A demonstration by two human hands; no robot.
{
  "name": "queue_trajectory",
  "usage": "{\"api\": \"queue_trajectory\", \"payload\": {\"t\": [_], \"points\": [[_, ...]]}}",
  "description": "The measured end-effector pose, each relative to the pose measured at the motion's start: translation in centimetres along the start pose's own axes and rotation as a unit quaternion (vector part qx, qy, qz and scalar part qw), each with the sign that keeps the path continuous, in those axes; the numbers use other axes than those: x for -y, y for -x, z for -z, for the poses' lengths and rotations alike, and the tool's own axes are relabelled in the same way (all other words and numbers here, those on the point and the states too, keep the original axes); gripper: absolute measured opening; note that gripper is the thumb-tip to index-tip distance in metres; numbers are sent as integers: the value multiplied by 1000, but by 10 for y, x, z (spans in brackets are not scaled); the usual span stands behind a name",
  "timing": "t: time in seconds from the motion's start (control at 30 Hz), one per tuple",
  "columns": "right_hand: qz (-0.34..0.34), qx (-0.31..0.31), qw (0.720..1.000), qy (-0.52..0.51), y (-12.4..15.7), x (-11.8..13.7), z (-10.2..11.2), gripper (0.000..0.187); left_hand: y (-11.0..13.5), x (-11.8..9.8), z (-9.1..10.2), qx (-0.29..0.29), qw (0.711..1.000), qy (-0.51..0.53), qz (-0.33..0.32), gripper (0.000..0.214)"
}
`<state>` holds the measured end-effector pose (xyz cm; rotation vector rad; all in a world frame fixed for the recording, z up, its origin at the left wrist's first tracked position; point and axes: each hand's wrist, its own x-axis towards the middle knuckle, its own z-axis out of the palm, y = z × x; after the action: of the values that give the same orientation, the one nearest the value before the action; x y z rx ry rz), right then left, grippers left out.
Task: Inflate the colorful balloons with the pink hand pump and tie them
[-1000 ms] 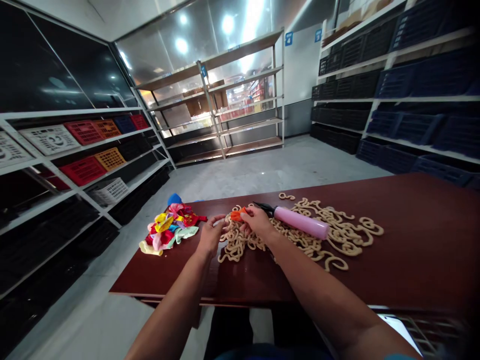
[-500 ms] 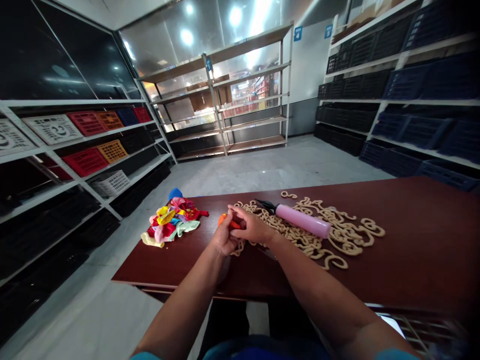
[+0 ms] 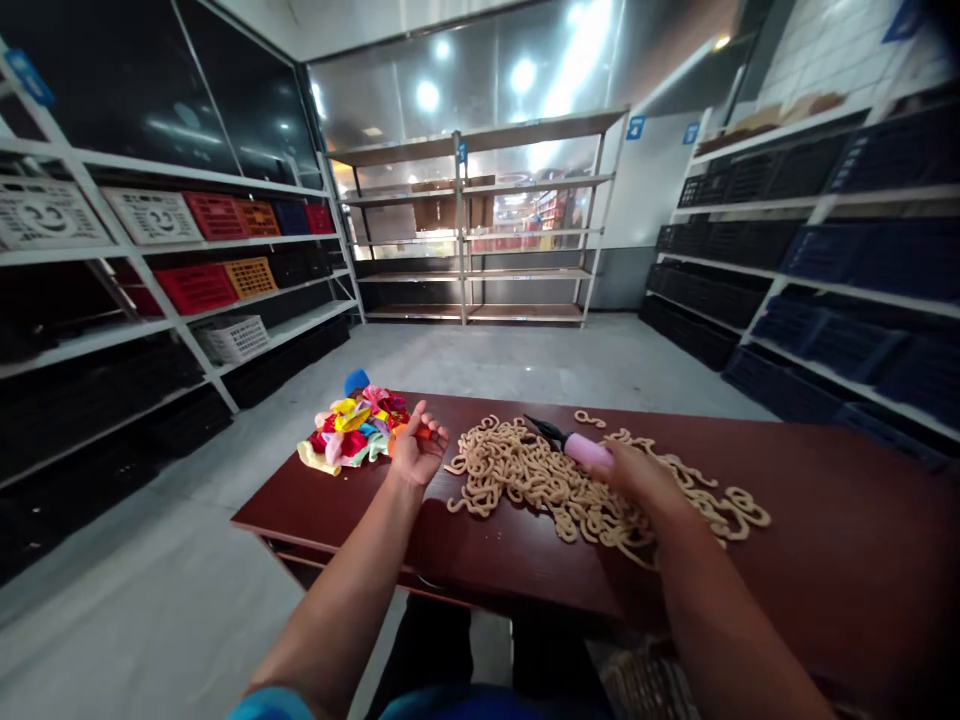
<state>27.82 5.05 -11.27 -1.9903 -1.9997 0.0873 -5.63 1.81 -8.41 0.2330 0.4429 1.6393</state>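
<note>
My left hand (image 3: 418, 452) holds an orange balloon (image 3: 425, 433), limp and partly hidden by the fingers, palm turned up. Beside it lies a heap of uninflated balloons (image 3: 350, 440) in red, yellow, pink, pale green and other colours. My right hand (image 3: 637, 477) is closed round the pink barrel of a hand balloon pump (image 3: 587, 452), covering its rear part. The pump's black nozzle points left and away from me. Under and around the pump spreads a pile of tan, curled, rope-like pieces (image 3: 517, 468).
All of this lies on a dark red-brown table (image 3: 480, 550). One tan curl (image 3: 589, 419) sits apart near the far edge. Beyond stand metal shelves (image 3: 525, 280); coloured crates (image 3: 214, 215) fill racks at left, dark crates (image 3: 757, 240) at right.
My hands, together around the orange balloon before, have parted. The left moved left with the balloon; the right moved right and took hold of the pump. The camera view has shifted.
</note>
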Motion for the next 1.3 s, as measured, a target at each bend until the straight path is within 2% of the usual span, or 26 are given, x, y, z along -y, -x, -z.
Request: {"api": "queue_trajectory", "payload": {"t": [0.03, 0.1, 0.2, 0.3, 0.37, 0.43, 0.53, 0.8, 1.07, 1.17, 1.27, 1.3], "points": [[-1, 25, 1000, 16, 5, -8, -2, 45, 0, -2, 1, 0, 1000, 8, -3, 14], [6, 30, 999, 41, 15, -15, -4, 50, -1, -4, 4, -1, 1000, 24, -4, 13], [47, -36, 997, 58, 31, -4, 1, 50, -4, -5, 7, -6, 999, 38, -10, 13], [184, -89, 979, 9, 51, 22, 11, 51, -6, -4, 8, -26, 999, 44, -19, 14], [274, -82, 957, -35, 63, 40, 16, 54, -7, -3, 8, -31, 998, 47, -28, 14], [318, -75, 944, -53, 73, 54, 17, 53, -6, -3, 8, -23, 998, 49, -34, 14], [322, -80, 942, -48, 76, 65, 13, 51, -3, -4, 8, -7, 998, 51, -36, 12], [322, -80, 943, -27, 67, 69, 5, 50, 6, -8, 5, 6, 998, 47, -46, 9], [317, -75, 945, -33, 66, 89, 4, 53, 5, 17, -2, -40, 995, -48, -83, 16], [315, -73, 946, -24, 57, 99, 7, 53, -2, 16, -5, -50, 996, -22, -68, 14], [319, -74, 945, -15, 40, 106, 11, 54, -11, 5, -9, -45, 998, 7, -33, 3], [319, -76, 944, -16, 33, 108, 11, 55, -15, 1, -11, -36, 999, 11, -25, 6]]}}
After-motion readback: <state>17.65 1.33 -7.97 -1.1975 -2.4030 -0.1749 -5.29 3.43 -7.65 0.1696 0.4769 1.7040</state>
